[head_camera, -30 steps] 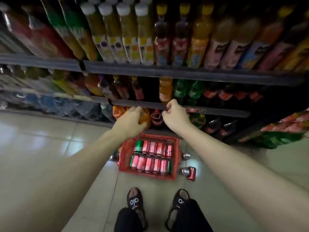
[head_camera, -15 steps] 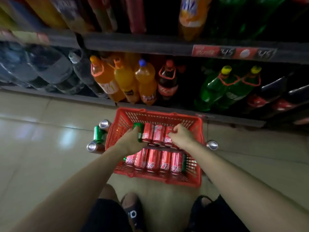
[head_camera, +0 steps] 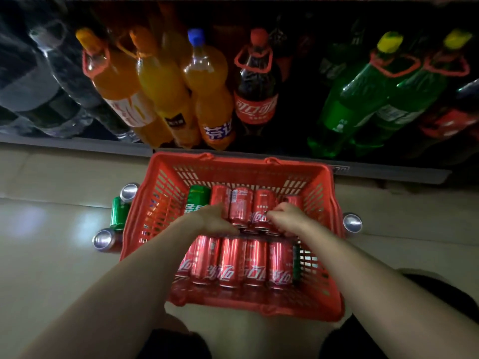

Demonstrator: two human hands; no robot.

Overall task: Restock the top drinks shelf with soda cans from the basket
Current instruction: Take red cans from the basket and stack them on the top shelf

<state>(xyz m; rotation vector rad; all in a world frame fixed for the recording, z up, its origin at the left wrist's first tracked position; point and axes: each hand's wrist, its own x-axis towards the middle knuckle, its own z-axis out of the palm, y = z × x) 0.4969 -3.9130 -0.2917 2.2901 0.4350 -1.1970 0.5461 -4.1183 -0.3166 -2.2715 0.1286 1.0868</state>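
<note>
Both hands are in the basket (head_camera: pixel 160 203), left hand (head_camera: pixel 215 220) and right hand (head_camera: pixel 287 218) curling onto red cans (head_camera: pixel 241 206) at 12 o'clock, so grab firmly before lifting.

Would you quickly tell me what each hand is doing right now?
Left hand: grips red cans in the basket.
Right hand: curled round the same far row of cans.

I'm crouching closer now; both hands, left (head_camera: pixel 210 218) and right (head_camera: pixel 285 218), are dropping from the shelf edge into the basket (head_camera: pixel 155 203), onto the far-row red cans (head_camera: pixel 241 206).
</note>
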